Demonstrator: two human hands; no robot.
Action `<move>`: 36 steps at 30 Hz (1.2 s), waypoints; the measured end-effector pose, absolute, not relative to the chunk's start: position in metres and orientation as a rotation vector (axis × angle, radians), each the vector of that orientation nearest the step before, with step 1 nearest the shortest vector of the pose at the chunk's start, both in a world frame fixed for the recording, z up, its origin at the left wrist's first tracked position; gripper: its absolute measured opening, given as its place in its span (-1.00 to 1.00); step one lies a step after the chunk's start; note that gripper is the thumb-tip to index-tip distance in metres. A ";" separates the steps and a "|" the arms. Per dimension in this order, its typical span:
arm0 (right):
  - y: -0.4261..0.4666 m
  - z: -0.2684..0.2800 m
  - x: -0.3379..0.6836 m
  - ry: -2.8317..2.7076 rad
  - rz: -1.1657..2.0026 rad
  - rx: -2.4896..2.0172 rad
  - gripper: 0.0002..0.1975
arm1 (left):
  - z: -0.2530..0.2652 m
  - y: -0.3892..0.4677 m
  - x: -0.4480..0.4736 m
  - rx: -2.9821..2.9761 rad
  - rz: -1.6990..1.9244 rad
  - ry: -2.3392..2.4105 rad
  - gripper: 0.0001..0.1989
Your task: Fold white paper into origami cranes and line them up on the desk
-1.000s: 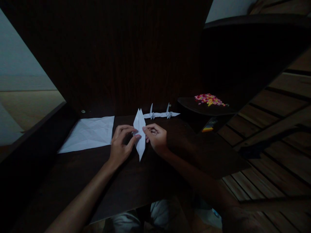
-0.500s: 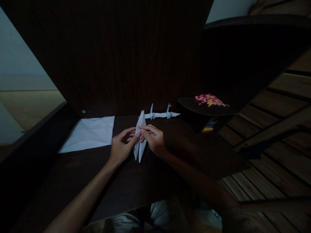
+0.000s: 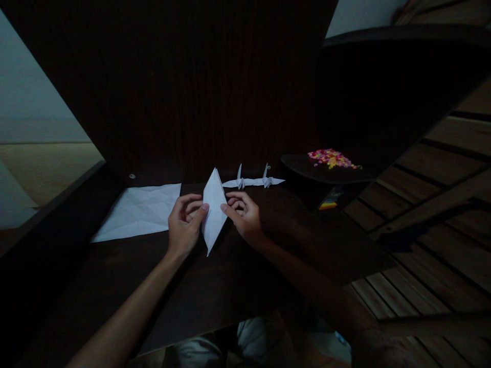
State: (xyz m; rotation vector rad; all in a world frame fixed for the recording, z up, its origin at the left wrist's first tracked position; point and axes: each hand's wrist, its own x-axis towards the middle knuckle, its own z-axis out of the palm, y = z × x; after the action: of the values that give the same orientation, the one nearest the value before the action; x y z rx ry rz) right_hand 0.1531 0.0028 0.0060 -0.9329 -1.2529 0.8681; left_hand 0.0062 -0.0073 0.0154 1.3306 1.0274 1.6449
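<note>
A folded white paper [image 3: 215, 209], diamond-shaped and pointed at top and bottom, stands between my two hands above the dark tabletop. My left hand [image 3: 184, 220] pinches its left edge, thumb on the front face and fingers behind. On the opposite edge my right hand [image 3: 244, 217] grips it the same way, with its thumb near the middle. Behind the paper, two folded paper cranes [image 3: 264, 182] sit in a row against the back panel, their narrow points standing up. Creased white sheets [image 3: 141, 212] lie flat to the left of my left hand.
A small rounded shelf [image 3: 307, 171] at the right holds a heap of tiny pink, red and yellow pieces [image 3: 332, 158]. Under it is a dark box [image 3: 330, 198] with a coloured stripe. The dark panel [image 3: 215, 92] rises behind the tabletop [image 3: 184, 286]. A raised side board [image 3: 49, 204] borders the left.
The folded paper has turned from a narrow form with two lower points to a wider, flat diamond face. My hands have moved apart to its two side edges.
</note>
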 end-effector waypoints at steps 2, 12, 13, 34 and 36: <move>0.003 0.003 0.152 -1.287 0.931 -0.950 -0.69 | 0.015 -0.007 0.006 1.334 1.640 1.029 -0.66; 0.001 0.001 0.153 -1.354 1.052 -0.889 -0.80 | 0.017 -0.005 0.007 1.303 1.619 1.170 -0.78; 0.001 0.001 0.153 -1.357 1.061 -0.895 -0.80 | 0.018 -0.005 0.006 1.318 1.623 1.179 -0.80; -0.001 0.004 0.150 -1.330 1.151 -0.848 -0.88 | 0.011 0.004 0.001 1.018 1.640 0.971 -0.95; 0.001 0.004 0.150 -1.281 1.201 -0.849 -0.88 | 0.016 0.002 0.002 0.968 1.607 0.939 -0.93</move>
State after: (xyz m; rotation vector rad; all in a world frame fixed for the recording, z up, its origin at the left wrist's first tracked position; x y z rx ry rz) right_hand 0.1497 0.0007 0.0037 -0.8489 -1.2810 1.2011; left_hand 0.0016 0.0018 0.0160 0.9680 0.9392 1.6073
